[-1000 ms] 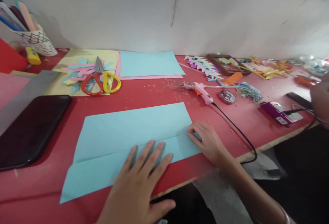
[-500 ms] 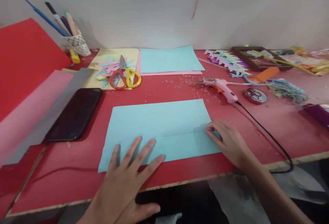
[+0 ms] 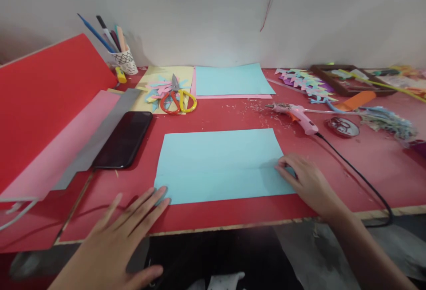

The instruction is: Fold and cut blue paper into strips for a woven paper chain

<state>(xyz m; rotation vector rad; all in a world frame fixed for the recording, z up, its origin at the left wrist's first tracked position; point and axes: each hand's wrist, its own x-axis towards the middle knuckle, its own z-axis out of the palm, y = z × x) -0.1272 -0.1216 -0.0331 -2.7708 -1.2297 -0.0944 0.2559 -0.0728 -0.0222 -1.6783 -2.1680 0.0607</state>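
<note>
A light-blue sheet of paper (image 3: 216, 165) lies on the red table in front of me, with a faint crease running across it. My left hand (image 3: 116, 241) is open with its fingers spread. Its fingertips rest on the sheet's near left corner. At the sheet's right edge my right hand (image 3: 304, 183) is closed, thumb and forefinger pinching the paper near the end of the crease. Beyond the sheet, a pink hot glue gun (image 3: 296, 116) lies on its side with a glue stick at its back.
Scissors (image 3: 178, 99) lie on paper scraps at the back left, near a phone (image 3: 123, 141). A pen cup (image 3: 124, 61) stands by a red folder (image 3: 53, 103). More blue paper (image 3: 233, 80) lies at the back. The glue gun's black cord (image 3: 359, 174) runs over the table's front edge.
My left hand has slid left across the paper to its near left corner. My right hand keeps its place at the right edge. The view has turned slightly left.
</note>
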